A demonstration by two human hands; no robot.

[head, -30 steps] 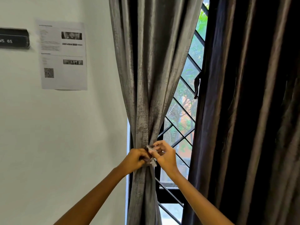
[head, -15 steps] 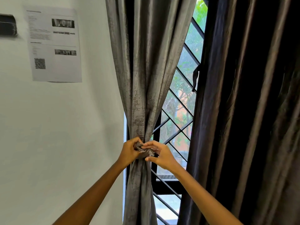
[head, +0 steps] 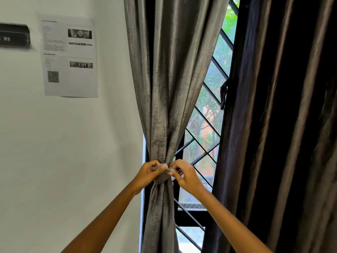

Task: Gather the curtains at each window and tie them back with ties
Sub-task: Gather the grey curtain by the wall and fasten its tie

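At lower center of the frame, a person's left hand point(head: 148, 173) and right hand point(head: 184, 175) each pinch an end of a gray tie point(head: 162, 177) wrapped around the gathered gray curtain point(head: 169, 88). A dark curtain point(head: 284, 125) hangs ungathered at right, beside the latticed window point(head: 209, 114); a printed notice point(head: 70, 57) is at upper left.
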